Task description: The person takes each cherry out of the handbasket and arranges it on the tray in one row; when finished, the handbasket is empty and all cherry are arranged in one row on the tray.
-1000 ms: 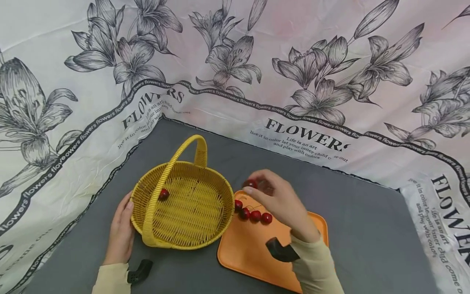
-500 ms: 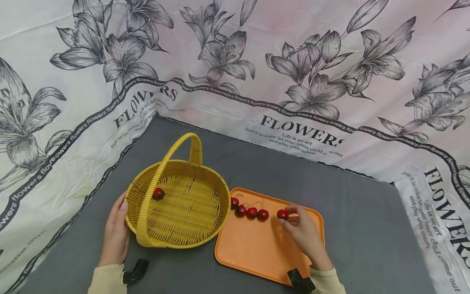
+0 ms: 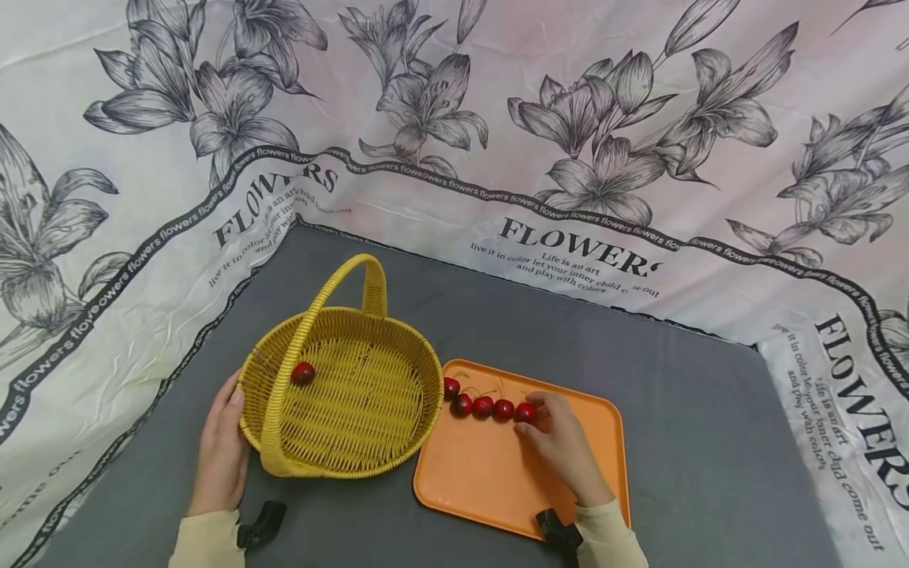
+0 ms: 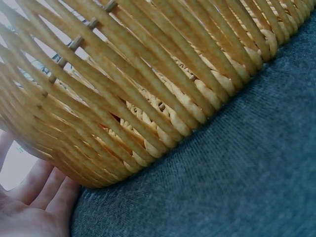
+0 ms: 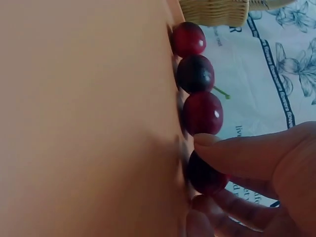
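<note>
A yellow woven basket [image 3: 362, 394] with a tall handle stands at left, one dark red cherry [image 3: 303, 373] inside it. My left hand [image 3: 222, 454] rests against the basket's left side, its fingers fairly straight along the wicker in the left wrist view. On the orange tray [image 3: 483, 481], several cherries [image 3: 483, 407] with stems lie in a row near the back edge. At the row's right end my right hand [image 3: 564, 450] pinches another cherry [image 5: 207, 173] between thumb and fingers, close beside its neighbour.
Everything stands on a dark grey cloth surface [image 3: 710, 442]. White fabric [image 3: 426, 189] printed with black flowers and lettering rises behind and at the sides. The basket's right rim meets the tray's left edge.
Holding the cherry, my right hand went from above the row's left part to the right and down over the tray, then a little left to the row's end. My left hand stayed at the basket.
</note>
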A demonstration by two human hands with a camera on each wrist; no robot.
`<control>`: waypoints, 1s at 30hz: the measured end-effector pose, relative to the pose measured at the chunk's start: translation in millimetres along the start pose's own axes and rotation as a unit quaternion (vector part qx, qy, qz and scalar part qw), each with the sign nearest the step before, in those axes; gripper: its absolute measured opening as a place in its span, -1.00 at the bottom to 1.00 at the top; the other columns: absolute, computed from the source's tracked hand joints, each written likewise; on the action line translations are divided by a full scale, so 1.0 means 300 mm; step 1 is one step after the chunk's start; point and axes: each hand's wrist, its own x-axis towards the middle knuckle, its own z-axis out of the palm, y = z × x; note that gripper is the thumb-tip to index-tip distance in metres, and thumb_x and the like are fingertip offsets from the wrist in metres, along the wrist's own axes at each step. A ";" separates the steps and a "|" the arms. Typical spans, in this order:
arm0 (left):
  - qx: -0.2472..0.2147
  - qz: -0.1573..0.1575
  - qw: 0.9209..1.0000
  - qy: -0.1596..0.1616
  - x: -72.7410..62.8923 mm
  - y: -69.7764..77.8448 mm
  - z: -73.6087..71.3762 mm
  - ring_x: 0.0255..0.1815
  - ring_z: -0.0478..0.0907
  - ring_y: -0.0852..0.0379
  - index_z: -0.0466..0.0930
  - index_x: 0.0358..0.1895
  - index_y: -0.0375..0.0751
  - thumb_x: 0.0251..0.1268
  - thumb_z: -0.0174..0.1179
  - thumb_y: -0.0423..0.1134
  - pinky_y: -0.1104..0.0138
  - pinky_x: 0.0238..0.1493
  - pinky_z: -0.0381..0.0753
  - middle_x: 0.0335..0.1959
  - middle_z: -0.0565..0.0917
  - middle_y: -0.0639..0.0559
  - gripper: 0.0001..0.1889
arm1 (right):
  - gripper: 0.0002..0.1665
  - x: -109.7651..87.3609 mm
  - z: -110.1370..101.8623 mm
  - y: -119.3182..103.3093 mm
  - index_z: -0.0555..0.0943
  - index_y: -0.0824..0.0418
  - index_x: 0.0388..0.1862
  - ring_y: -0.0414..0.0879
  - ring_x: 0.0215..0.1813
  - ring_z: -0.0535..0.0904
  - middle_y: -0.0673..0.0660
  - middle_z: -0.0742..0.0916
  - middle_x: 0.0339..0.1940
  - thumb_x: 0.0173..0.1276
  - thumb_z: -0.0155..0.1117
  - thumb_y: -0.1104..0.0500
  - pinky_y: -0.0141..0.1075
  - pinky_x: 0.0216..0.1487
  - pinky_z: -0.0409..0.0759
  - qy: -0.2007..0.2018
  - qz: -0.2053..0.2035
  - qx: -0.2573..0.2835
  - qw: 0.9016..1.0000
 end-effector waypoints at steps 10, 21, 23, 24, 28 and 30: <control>-0.008 0.000 1.000 0.003 -0.002 0.003 0.003 0.37 0.20 0.19 0.01 0.52 0.08 0.55 -0.21 0.04 0.62 0.08 0.39 0.48 0.07 -0.06 -0.45 | -0.44 -0.004 -0.021 -0.077 0.53 0.31 0.05 0.16 -0.01 0.48 0.26 0.57 -0.05 0.06 0.52 0.28 0.02 -0.03 0.54 0.023 -0.040 -0.070 0.997; -0.002 0.001 1.000 -0.001 -0.007 -0.001 -0.001 0.35 0.22 0.23 -0.02 0.53 0.08 0.55 -0.22 0.05 0.62 0.09 0.39 0.48 0.07 -0.08 -0.43 | -0.53 -0.001 -0.024 -0.252 0.60 0.22 -0.06 -0.02 -0.17 0.45 0.12 0.61 -0.16 0.02 0.55 0.27 -0.20 -0.21 0.48 0.043 -0.154 -0.080 0.984; -0.002 0.004 1.000 -0.003 -0.008 -0.002 0.000 0.36 0.21 0.23 -0.02 0.53 0.07 0.55 -0.22 0.05 0.62 0.10 0.38 0.48 0.07 -0.08 -0.43 | -0.56 0.008 -0.023 -0.286 0.60 0.18 -0.07 -0.09 -0.21 0.44 0.08 0.61 -0.17 0.05 0.54 0.24 -0.25 -0.24 0.48 0.031 -0.171 -0.083 0.981; -0.002 0.005 1.000 -0.004 -0.008 -0.002 0.000 0.36 0.21 0.24 -0.01 0.52 0.07 0.55 -0.22 0.05 0.62 0.10 0.38 0.48 0.08 -0.08 -0.43 | -0.57 0.015 -0.022 -0.305 0.60 0.17 -0.07 -0.11 -0.21 0.42 0.07 0.61 -0.17 0.07 0.53 0.24 -0.26 -0.24 0.47 0.026 -0.182 -0.085 0.979; 0.002 0.013 1.000 -0.004 -0.005 -0.004 0.001 0.34 0.24 0.25 0.01 0.52 0.06 0.55 -0.22 0.04 0.61 0.10 0.39 0.46 0.13 -0.06 -0.44 | -0.64 0.064 -0.006 -0.411 0.59 0.14 -0.05 -0.18 -0.21 0.40 0.01 0.59 -0.17 0.18 0.46 0.18 -0.35 -0.24 0.48 -0.019 -0.226 -0.086 0.970; 0.003 0.014 1.000 0.001 -0.004 -0.007 -0.001 0.32 0.26 0.24 0.03 0.52 0.06 0.55 -0.22 0.04 0.60 0.10 0.39 0.44 0.15 -0.06 -0.45 | -0.66 0.102 0.017 -0.480 0.58 0.14 -0.01 -0.17 -0.16 0.45 0.01 0.59 -0.14 0.24 0.40 0.14 -0.37 -0.18 0.51 -0.061 -0.241 -0.084 0.965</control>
